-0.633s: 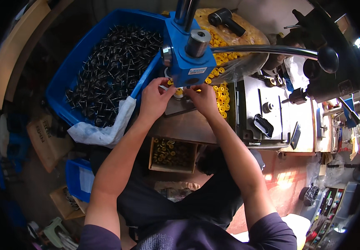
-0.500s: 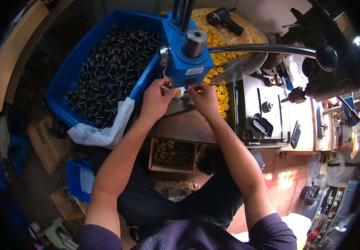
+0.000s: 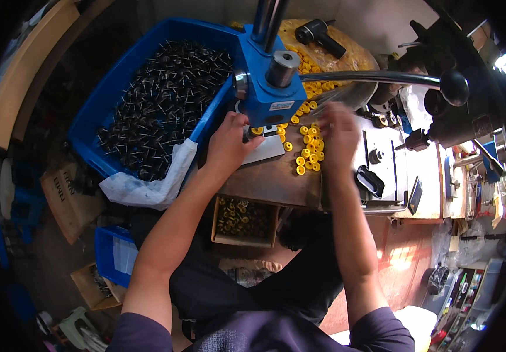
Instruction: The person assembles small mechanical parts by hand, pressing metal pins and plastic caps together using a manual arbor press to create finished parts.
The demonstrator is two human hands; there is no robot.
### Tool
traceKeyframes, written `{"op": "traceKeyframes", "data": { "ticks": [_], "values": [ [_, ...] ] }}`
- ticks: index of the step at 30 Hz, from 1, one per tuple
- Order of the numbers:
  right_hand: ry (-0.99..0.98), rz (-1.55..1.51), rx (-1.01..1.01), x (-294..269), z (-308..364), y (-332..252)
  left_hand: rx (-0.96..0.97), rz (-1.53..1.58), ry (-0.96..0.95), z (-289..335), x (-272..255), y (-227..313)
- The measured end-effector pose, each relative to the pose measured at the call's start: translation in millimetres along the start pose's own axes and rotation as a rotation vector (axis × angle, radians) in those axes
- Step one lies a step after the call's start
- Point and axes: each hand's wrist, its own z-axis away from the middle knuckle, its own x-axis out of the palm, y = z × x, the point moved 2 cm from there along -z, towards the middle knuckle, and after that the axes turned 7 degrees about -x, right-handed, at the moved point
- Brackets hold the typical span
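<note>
My left hand (image 3: 228, 142) is closed at the foot of a blue hand press (image 3: 272, 94), thumb and fingers around a small yellow cap (image 3: 257, 131) on a dark part. A grey metal base plate (image 3: 266, 151) lies under that spot. My right hand (image 3: 341, 135) is smeared by motion, right of loose yellow caps (image 3: 308, 149) on the wooden bench and below the steel lever (image 3: 376, 75); its fingers cannot be made out.
A blue bin (image 3: 86, 126) heaped with black parts with metal pins (image 3: 165, 100) stands left. A bag of yellow caps (image 3: 355, 53) lies behind, with a black handheld tool (image 3: 320, 36) on it. A drill press (image 3: 446, 129) stands right; a box (image 3: 244, 242) of capped parts sits below the bench.
My right hand has left the spot under the press and swung right, past the loose caps. My left hand stays at the press. The view has shifted slightly.
</note>
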Motion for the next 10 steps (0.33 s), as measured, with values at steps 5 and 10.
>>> {"op": "traceKeyframes", "data": {
  "ticks": [5, 10],
  "values": [
    [0.206, -0.741, -0.436, -25.7, -37.1, -177.4, -0.048, -0.006, 0.038, 5.3, -3.0, 18.6],
    [-0.11, -0.496, -0.423, -39.5, -62.9, -189.6, -0.051, -0.027, -0.016, 2.2, 0.3, 1.5]
  ]
}}
